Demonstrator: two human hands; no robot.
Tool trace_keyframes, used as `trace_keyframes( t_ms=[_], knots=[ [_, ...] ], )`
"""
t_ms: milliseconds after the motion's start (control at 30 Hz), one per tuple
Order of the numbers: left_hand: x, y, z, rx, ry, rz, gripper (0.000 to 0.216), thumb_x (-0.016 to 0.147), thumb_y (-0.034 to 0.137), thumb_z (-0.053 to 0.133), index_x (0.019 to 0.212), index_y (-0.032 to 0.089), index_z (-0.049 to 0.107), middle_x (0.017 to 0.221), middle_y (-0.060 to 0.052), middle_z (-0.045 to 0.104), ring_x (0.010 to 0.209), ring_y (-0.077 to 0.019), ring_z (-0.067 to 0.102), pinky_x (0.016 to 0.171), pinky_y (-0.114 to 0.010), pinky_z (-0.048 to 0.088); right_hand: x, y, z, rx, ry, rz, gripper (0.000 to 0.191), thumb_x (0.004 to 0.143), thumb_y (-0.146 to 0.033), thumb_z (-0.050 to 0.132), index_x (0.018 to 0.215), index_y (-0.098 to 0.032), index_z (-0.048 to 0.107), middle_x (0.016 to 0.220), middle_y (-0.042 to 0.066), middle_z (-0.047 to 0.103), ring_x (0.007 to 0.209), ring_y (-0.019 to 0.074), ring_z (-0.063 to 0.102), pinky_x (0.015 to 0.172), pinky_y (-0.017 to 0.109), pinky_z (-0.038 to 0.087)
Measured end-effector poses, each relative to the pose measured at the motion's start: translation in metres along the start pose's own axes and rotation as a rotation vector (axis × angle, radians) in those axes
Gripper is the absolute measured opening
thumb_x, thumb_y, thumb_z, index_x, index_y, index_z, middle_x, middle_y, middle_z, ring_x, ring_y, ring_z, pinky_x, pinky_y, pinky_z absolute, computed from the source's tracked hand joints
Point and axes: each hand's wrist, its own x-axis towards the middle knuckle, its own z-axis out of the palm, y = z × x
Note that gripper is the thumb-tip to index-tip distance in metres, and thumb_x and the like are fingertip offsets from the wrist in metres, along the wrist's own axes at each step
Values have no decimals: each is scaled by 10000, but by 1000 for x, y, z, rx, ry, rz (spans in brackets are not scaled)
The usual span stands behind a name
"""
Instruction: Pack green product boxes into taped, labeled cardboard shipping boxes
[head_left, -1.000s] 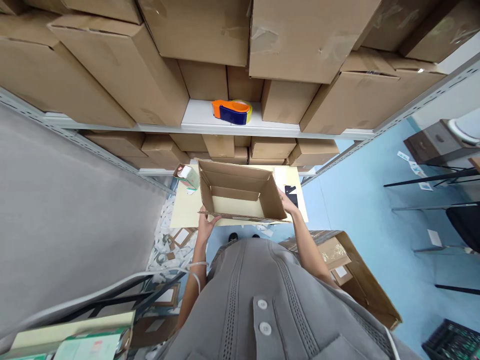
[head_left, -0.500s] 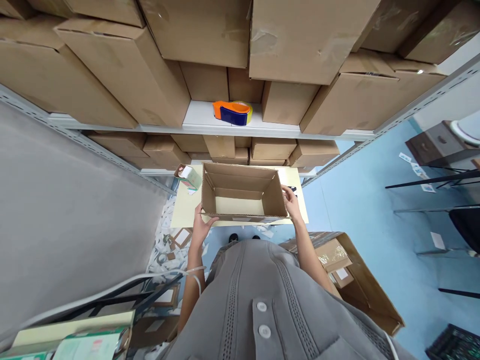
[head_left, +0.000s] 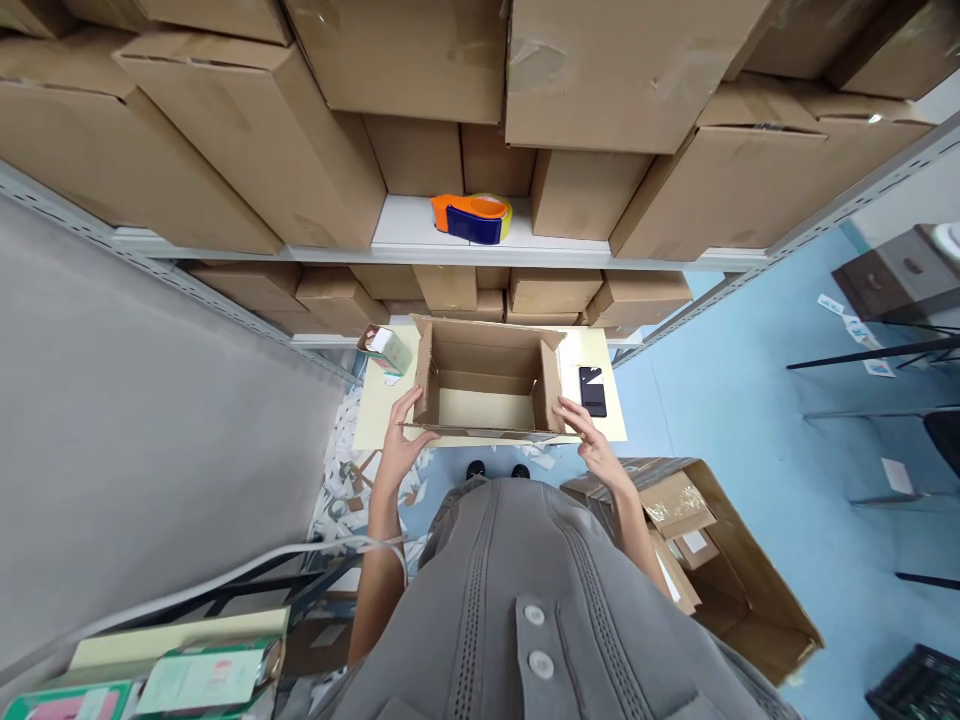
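Observation:
An open, empty cardboard box (head_left: 486, 385) stands on a small pale yellow table (head_left: 371, 425) below me. My left hand (head_left: 403, 440) rests at the box's near left corner, thumb on the front flap and fingers up along the left wall. My right hand (head_left: 586, 438) is at the near right corner, fingers spread and touching the front flap. Neither hand is closed round anything else.
A black phone (head_left: 592, 390) lies on the table right of the box; a small green-white carton (head_left: 386, 348) sits at its back left. An orange-blue tape dispenser (head_left: 472, 217) rests on the shelf among stacked boxes. An open box with packets (head_left: 720, 550) stands on the blue floor.
The box has been set down flat on the table and its side walls stand upright. Both hands have slid from the sides to the near corners, fingers spreading.

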Motion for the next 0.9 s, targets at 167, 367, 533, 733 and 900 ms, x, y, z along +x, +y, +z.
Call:
trace_keyframes(
  t_ms=[167, 367, 533, 733, 900],
  knots=[
    [0, -2, -2, 108, -33, 74, 555, 862, 429, 627, 1377, 280, 483, 1435, -113, 477, 1361, -280, 415, 1149, -502, 305, 8, 5, 3, -190, 9, -18, 767, 803, -803, 435, 1362, -297, 576, 1519, 96, 368, 1430, 323, 304, 1193, 492, 237],
    [0, -10, -4, 228, -49, 54, 471, 910, 459, 529, 1331, 249, 536, 1414, -134, 498, 1363, -290, 399, 1142, -511, 294, 14, 10, 6, -295, 0, -48, 679, 847, -734, 465, 1378, -322, 559, 1538, 83, 337, 1425, 311, 303, 1176, 484, 274],
    [3, -14, -8, 269, -75, 58, 521, 970, 541, 314, 1290, 240, 595, 1386, -123, 534, 1349, -265, 416, 1161, -500, 261, 19, 14, 11, -419, 9, -66, 582, 943, -644, 362, 1350, -296, 593, 1530, 81, 368, 1394, 300, 327, 1156, 514, 282],
    [6, -11, -10, 301, -73, 28, 622, 977, 576, 185, 1200, 242, 660, 1323, -102, 579, 1330, -257, 436, 1193, -545, 143, 22, 15, 16, -476, 54, -111, 605, 992, -575, 249, 1220, -229, 690, 1499, 94, 418, 1354, 273, 344, 1149, 486, 296],
    [11, -8, -5, 315, -41, -14, 508, 984, 507, 278, 1033, 215, 691, 1261, -98, 578, 1230, -254, 511, 1179, -538, 215, 24, 17, 20, -439, 129, -88, 497, 1005, -508, 313, 1133, -222, 698, 1424, 100, 512, 1315, 258, 385, 1130, 482, 320]
  ],
)
